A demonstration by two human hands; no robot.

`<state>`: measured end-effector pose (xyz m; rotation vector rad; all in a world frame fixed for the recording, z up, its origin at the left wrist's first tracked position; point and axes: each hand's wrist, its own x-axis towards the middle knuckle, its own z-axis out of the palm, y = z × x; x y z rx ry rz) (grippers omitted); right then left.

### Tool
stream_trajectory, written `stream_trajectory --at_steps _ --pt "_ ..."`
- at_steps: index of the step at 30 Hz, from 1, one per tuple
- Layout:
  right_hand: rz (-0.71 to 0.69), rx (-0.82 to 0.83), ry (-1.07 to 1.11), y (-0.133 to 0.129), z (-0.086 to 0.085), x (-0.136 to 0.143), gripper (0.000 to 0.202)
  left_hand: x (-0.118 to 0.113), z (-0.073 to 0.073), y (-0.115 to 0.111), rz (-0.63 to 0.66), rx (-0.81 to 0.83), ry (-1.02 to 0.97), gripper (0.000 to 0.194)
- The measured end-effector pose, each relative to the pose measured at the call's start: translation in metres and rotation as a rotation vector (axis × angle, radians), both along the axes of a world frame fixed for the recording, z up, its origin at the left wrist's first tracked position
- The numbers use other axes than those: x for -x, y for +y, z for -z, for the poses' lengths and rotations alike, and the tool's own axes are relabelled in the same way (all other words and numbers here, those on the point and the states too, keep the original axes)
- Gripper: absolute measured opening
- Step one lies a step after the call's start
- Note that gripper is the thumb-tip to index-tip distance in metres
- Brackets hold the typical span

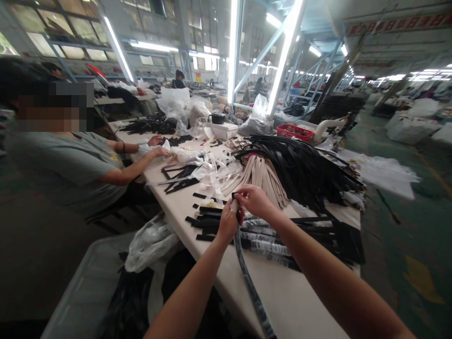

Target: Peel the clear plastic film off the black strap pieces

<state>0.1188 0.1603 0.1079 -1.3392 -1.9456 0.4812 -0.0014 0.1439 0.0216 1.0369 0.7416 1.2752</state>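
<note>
My left hand (229,220) is closed around a long black strap (247,278) close to its upper end. The strap hangs down from the hand and curves toward the bottom of the view, its surface partly covered by clear, shiny film. At the strap's top end, the fingers of my right hand (252,198) pinch the black tip, right beside my left thumb. A light wrap shows on a left finger. Just beyond both hands, several black straps (212,223) lie in a row on the table (226,270), some wrapped in clear film.
Beige strips (263,176) and a large heap of black strips (300,169) lie farther back. A red basket (294,132) stands behind them. At left, a co-worker (81,160) handles white plastic film. A translucent bin (92,268) with a plastic bag (150,242) is below the table's left edge.
</note>
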Motion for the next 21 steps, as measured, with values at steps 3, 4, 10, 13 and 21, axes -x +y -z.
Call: stream_trajectory --at_steps 3,4,10,13,21 --pt "-0.086 -0.011 -0.034 0.013 -0.007 0.006 0.012 0.007 -0.001 -0.002 -0.017 -0.012 0.022 0.041" --pt "-0.095 -0.021 -0.034 0.014 -0.009 0.008 0.012 0.009 0.002 -0.003 -0.01 -0.015 0.03 0.041" --pt "0.025 -0.113 0.064 0.02 -0.034 0.001 0.017 0.009 0.042 -0.036 0.102 -0.012 0.104 0.036" --pt "0.065 -0.11 0.223 0.025 -0.054 -0.01 0.019 0.007 0.067 -0.056 0.151 0.026 0.11 0.033" --pt "0.185 -0.252 0.42 0.014 -0.099 -0.042 0.016 0.002 0.085 -0.082 0.279 0.115 0.089 0.033"
